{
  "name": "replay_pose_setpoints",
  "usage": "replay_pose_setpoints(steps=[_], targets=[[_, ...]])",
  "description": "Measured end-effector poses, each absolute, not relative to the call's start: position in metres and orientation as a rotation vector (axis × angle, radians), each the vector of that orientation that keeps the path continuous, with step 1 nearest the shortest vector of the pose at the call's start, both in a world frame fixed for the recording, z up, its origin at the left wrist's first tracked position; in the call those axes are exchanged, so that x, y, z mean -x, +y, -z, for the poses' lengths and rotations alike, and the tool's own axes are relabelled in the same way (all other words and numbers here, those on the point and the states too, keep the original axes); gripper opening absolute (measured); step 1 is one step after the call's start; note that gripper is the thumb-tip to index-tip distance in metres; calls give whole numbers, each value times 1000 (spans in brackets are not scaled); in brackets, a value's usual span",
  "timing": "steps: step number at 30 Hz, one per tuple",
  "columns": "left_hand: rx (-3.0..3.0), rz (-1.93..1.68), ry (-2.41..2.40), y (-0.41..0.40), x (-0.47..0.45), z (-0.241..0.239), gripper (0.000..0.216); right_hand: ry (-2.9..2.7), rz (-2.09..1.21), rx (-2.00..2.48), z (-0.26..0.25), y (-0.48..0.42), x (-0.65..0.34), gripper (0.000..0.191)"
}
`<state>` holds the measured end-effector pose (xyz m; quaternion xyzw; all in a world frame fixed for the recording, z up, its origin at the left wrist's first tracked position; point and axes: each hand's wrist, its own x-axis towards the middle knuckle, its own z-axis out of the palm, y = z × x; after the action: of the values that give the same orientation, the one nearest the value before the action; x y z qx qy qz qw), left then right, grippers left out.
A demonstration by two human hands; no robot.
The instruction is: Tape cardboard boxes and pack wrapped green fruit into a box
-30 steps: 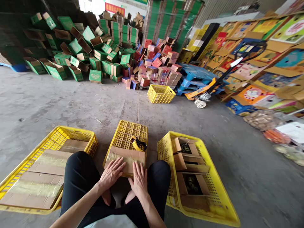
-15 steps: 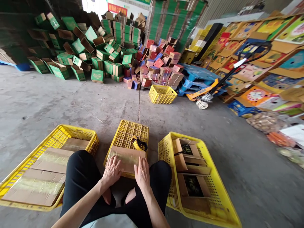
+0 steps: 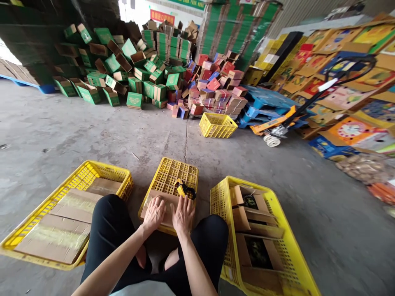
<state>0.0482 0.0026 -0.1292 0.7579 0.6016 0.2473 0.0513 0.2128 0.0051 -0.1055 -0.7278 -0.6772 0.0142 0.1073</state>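
A closed cardboard box (image 3: 168,200) lies on an upturned yellow crate (image 3: 175,170) between my knees. My left hand (image 3: 155,211) rests on the left part of its top, fingers laid on the cardboard. Close beside it, my right hand (image 3: 182,213) lies with spread fingers on the right part. Its fingertips reach toward the far edge, near a yellow and black tape dispenser (image 3: 186,190). The dispenser sits just beyond the box on the crate's base. My hands cover much of the box top.
On my left, a yellow crate (image 3: 106,167) holds several taped boxes (image 3: 52,236). The yellow crate (image 3: 276,201) on my right holds open boxes (image 3: 259,250) with dark contents. Farther off are another crate (image 3: 217,125), a pallet jack (image 3: 277,127), blue pallets (image 3: 268,98) and carton heaps (image 3: 135,82).
Both hands have slid over the box top, the right one inward and forward, closer to the left hand and the dispenser. The camera view has shifted slightly left.
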Motion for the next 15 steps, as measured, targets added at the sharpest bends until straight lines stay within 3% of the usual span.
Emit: replay_pose_setpoints(steps=[10,15], targets=[[-2348,-751,1821,13,-59,130,51,-2029,-99,2124,112,14,-212,71],[-2168,-837,2006,9,-28,139,60,-1880,-97,1981,128,5,-251,94]])
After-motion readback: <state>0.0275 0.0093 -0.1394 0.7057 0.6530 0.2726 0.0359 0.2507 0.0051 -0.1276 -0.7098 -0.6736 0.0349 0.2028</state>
